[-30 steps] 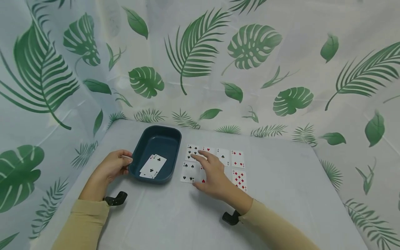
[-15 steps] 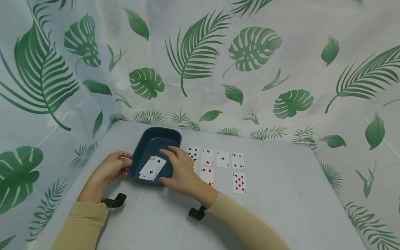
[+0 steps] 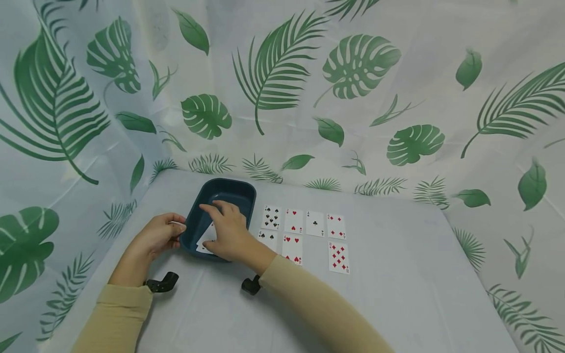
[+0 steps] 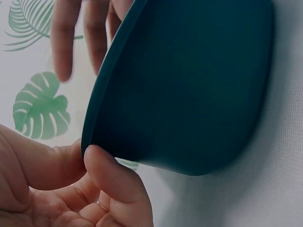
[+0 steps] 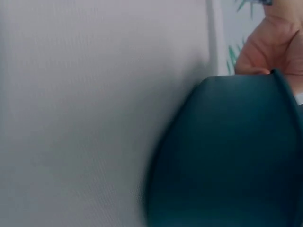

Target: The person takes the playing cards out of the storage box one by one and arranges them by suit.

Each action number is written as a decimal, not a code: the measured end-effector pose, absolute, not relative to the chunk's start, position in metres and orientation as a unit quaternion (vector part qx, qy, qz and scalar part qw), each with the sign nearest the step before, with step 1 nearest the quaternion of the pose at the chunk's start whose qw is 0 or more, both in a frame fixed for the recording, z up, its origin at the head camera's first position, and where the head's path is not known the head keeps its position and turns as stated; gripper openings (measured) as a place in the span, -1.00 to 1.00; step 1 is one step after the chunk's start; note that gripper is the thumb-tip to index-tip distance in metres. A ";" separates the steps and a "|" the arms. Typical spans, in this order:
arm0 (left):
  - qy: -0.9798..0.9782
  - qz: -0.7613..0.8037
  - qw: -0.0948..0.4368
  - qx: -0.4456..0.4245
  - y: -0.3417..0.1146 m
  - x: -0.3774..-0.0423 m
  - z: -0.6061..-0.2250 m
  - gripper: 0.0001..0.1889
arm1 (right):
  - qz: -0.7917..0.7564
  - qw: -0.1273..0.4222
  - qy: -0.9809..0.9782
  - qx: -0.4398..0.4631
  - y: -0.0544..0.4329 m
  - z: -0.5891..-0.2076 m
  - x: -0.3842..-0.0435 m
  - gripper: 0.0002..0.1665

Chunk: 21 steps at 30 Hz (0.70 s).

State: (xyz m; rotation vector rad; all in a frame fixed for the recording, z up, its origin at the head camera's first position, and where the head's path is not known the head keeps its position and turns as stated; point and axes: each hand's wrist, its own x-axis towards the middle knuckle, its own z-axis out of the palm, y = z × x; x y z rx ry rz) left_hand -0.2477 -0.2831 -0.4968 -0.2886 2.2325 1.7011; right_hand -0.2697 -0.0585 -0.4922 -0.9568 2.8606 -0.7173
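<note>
In the head view, a dark teal tub [image 3: 252, 196] stands on the left of the table with overlapping playing cards [image 3: 207, 239] at its near end. My left hand [image 3: 160, 234] pinches the tub's left rim between thumb and fingers; the left wrist view shows this grip closely. My right hand [image 3: 229, 233] is over the tub, thumb and fingers spread apart above the cards and partly covering them. No card shows between its fingers. In the right wrist view, the tub's outer wall [image 5: 222, 151] fills the lower right, and my right fingers are out of sight.
Right of the tub, face-up cards lie in two rows, among them a two of hearts [image 3: 293, 221], an ace of clubs [image 3: 315, 223] and an eight of diamonds [image 3: 338, 257]. A leaf-patterned curtain [image 3: 282, 147] rises behind the white table [image 3: 406, 274].
My right hand has moved left from above the card rows to over the tub, uncovering the cards beneath its earlier place. My left hand stays at the tub's rim.
</note>
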 end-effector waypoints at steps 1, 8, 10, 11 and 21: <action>0.781 0.596 0.160 -0.100 -0.283 -0.248 -0.497 -0.65 | -0.223 0.023 0.925 -0.305 -0.060 -0.493 -0.271 0.13; 0.781 0.595 0.159 -0.105 -0.284 -0.247 -0.497 -0.63 | -0.172 0.039 0.942 -0.284 -0.067 -0.496 -0.274 0.17; 0.782 0.594 0.158 -0.105 -0.284 -0.247 -0.498 -0.63 | -0.157 0.040 0.945 -0.284 -0.069 -0.497 -0.276 0.17; 0.782 0.594 0.158 -0.105 -0.284 -0.247 -0.498 -0.63 | -0.147 0.040 0.947 -0.284 -0.070 -0.498 -0.277 0.16; 0.775 0.601 0.163 -0.107 -0.285 -0.248 -0.499 -0.65 | -0.087 0.065 0.960 -0.260 -0.074 -0.502 -0.280 0.02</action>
